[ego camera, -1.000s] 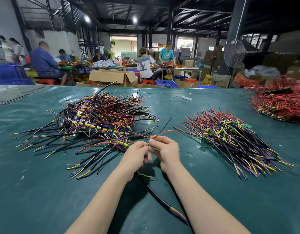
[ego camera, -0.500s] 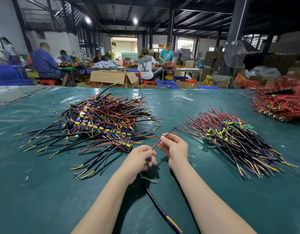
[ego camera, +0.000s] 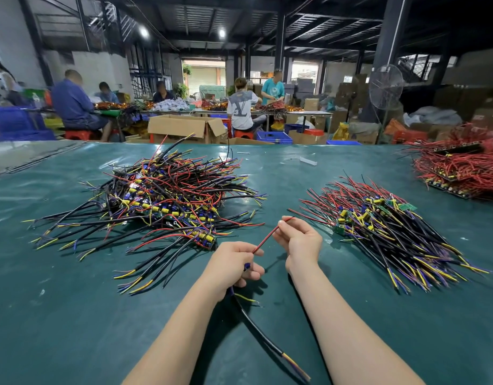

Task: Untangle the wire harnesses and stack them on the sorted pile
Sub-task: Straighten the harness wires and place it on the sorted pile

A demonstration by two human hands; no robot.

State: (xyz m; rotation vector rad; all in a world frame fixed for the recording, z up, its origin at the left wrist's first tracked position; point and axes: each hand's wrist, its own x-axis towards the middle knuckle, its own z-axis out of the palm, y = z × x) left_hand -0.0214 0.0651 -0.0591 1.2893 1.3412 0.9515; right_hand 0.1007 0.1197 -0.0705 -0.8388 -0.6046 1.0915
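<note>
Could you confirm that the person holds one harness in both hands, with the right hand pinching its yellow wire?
Not quite: the head view shows the right hand pinching a red wire, not a yellow one. The left hand does hold the same harness.

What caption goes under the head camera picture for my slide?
Left hand and right hand hold a red wire between tangled heap and sorted pile.
</note>
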